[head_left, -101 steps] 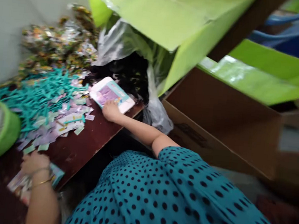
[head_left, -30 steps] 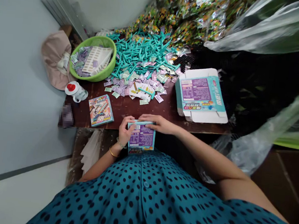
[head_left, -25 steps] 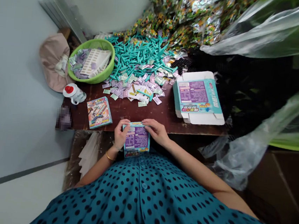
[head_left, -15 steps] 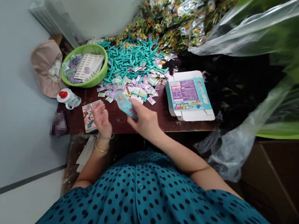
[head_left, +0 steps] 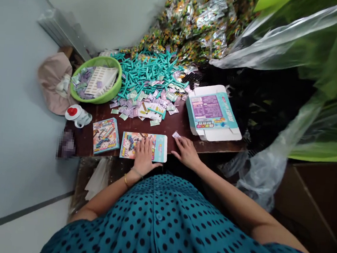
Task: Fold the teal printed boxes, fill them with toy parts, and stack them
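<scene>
My left hand (head_left: 143,156) lies flat, fingers spread, on a small printed carton (head_left: 160,149) at the table's front edge. The carton's white end flap points right, toward my right hand (head_left: 188,154). The fingers of that hand are stretched out on the table. Their tips touch a small pale purple sachet (head_left: 176,135), and the thumb stands apart. A second printed carton (head_left: 106,135) of the same kind lies left of my left hand. Beyond both hands is a pile of small purple and green sachets (head_left: 131,109) beside a heap of teal plastic sticks (head_left: 150,71).
A green basin (head_left: 120,86) with sachets and white cards stands at the back left, near a white cup with a red lid (head_left: 73,111). A larger opened carton (head_left: 207,106) lies at right. Bagged colourful pieces (head_left: 193,25) and plastic sheeting (head_left: 272,37) fill the back.
The teal printed item my right hand held above the table is out of that hand. A carton now lies under my left hand, which moved right and down. My right hand moved right to a sachet.
</scene>
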Demonstrator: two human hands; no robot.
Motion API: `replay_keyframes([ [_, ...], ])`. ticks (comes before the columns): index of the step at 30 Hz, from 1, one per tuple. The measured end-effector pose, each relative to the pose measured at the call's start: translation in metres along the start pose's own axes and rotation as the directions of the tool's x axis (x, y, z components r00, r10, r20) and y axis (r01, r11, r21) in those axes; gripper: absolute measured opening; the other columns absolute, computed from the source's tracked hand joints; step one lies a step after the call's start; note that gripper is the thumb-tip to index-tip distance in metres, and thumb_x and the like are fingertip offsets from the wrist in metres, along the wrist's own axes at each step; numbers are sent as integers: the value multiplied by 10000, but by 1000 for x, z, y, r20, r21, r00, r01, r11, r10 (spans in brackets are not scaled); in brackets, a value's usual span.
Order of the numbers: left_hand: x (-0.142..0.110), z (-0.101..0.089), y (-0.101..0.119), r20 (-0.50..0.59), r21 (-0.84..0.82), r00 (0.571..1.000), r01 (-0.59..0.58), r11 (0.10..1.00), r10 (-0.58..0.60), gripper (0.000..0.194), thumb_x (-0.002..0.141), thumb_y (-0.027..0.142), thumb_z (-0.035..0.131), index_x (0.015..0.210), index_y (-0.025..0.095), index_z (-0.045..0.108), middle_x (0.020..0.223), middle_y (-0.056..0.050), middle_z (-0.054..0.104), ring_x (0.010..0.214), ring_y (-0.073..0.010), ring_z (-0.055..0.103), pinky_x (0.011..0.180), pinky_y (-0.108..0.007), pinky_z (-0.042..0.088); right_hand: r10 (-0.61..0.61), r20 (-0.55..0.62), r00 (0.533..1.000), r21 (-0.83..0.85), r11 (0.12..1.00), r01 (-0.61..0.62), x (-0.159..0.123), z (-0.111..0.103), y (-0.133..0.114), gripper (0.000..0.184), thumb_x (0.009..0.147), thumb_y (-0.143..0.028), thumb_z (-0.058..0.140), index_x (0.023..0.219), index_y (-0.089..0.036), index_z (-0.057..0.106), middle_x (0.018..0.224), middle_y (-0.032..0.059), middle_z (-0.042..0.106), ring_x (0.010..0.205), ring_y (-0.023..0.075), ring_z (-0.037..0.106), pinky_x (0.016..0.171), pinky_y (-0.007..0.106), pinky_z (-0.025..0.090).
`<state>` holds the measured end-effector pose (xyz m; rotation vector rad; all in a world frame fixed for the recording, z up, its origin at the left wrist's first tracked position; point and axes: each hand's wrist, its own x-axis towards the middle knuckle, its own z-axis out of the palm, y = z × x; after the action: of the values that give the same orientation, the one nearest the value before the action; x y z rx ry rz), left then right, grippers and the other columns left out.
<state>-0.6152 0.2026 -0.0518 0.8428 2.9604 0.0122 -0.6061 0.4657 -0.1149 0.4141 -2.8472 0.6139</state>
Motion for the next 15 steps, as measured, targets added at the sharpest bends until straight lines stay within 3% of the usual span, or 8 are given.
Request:
replay_keyframes([
  [3,6,-1,15,-100,-89,993,-72,993,63,804,839,500,728,1533,178,482,1551,-210,489,1477,-443,377,1210,-613,264,-2,-55,998,45,999,4,-38,-2,-3,548,966,-447,612,1414,-133,589,1334,215,601,1211,357,553,1026,529,508],
  [6,10,-22,9,-246,-253,967,-136,958,72,485,876,350,691,1337,199,682,1279,-155,700,1283,-354,597,1098,-493,448,-10,-112,994,152,988,27,-42,-3,-4,293,1013,-297,525,1212,-183,708,1248,179,665,1126,303,620,961,493,556],
  [10,3,-76,-23,-449,-521,883,-134,843,-137,246,952,346,629,1101,217,775,1070,-92,760,993,-239,708,926,-390,546,-61,-164,985,377,918,120,-13,-22,-18,257,1027,-218,480,1055,-214,736,1034,105,744,963,227,698,846,388,605],
  [13,-6,-106,-41,-484,-646,836,-144,750,-257,234,986,356,602,1035,218,784,1017,-72,769,963,-215,713,903,-362,558,-15,-311,950,506,844,179,26,-44,-61,252,1029,-200,483,1097,-230,724,1034,87,748,964,195,712,853,347,603],
  [15,-11,-114,-46,-473,-687,839,-161,708,-268,260,997,369,584,1043,212,786,1022,-75,767,969,-214,712,906,-359,561,-188,-377,907,516,770,375,55,-53,-100,277,1029,-185,472,1153,-235,715,1133,97,744,1072,197,693,934,363,581],
])
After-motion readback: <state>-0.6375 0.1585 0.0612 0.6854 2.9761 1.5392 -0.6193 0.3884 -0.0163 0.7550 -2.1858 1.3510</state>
